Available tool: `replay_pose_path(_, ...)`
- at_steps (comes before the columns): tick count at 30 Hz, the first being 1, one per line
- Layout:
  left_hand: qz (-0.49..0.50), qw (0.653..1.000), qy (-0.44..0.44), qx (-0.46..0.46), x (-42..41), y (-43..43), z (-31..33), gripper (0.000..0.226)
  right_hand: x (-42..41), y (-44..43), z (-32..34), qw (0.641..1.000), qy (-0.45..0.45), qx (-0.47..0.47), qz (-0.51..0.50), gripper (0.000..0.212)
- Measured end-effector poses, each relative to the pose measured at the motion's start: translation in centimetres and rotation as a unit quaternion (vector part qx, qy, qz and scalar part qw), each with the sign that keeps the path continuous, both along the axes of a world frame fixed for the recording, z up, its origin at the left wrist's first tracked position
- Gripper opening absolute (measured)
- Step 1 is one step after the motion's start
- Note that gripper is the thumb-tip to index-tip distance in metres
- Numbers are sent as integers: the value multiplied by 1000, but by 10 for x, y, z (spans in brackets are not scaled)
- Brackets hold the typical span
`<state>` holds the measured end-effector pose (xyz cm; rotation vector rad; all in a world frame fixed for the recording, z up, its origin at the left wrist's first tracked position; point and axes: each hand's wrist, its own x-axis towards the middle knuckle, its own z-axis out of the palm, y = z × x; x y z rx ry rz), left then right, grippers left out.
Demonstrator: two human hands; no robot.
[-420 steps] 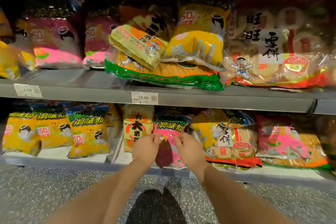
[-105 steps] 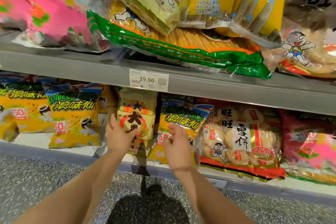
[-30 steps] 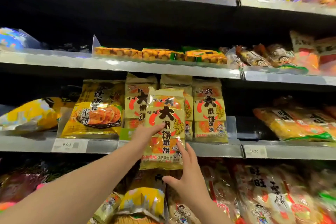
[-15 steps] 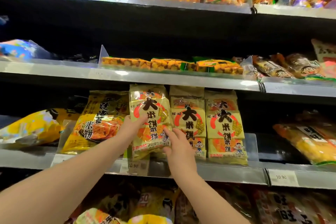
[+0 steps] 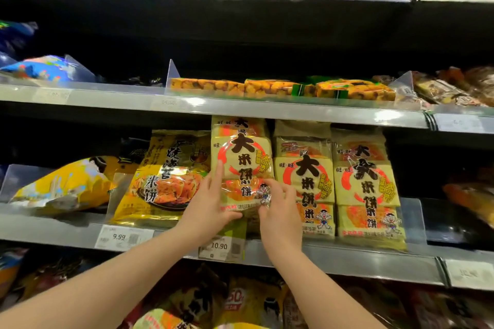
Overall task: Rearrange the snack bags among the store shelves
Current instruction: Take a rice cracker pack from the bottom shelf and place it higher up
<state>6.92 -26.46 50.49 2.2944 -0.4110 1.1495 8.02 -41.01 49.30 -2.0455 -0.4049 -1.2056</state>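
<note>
A tall yellow rice cracker bag (image 5: 242, 157) with a red ring and black characters stands upright on the middle shelf (image 5: 347, 255), its top just under the shelf above. My left hand (image 5: 209, 204) grips its lower left edge, one finger lying up its front. My right hand (image 5: 278, 208) pinches its lower right corner. Two matching bags (image 5: 304, 179) (image 5: 367, 187) stand in a row to its right. A golden seaweed cracker bag (image 5: 165, 176) leans at its left.
A yellow bag (image 5: 64, 181) lies flat at the far left behind a clear divider. Price tags 9.99 (image 5: 119, 237) and 10.90 (image 5: 219, 246) hang on the shelf edge. Orange packs (image 5: 280, 87) line the shelf above. More bags (image 5: 235, 299) fill the shelf below.
Both hands lifted the rice cracker bag from a low shelf to the middle shelf. Over the last second it went into the row's left slot and now stands straighter and deeper.
</note>
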Motion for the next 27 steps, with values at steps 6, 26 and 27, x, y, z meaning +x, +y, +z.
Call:
replay_pose_path(6,-41,996,-44,-70,-5,-4,-10,111,-6,-13,-9,998,7,-17,63,52)
replay_pose_path(26,232,964,-72,104,16,7,16,103,-3,-5,1,998,-3,-55,-3,38)
replay_pose_path(27,238,962,-73,113,19,8,15,103,-3,-4,0,997,-7,-70,-14,38)
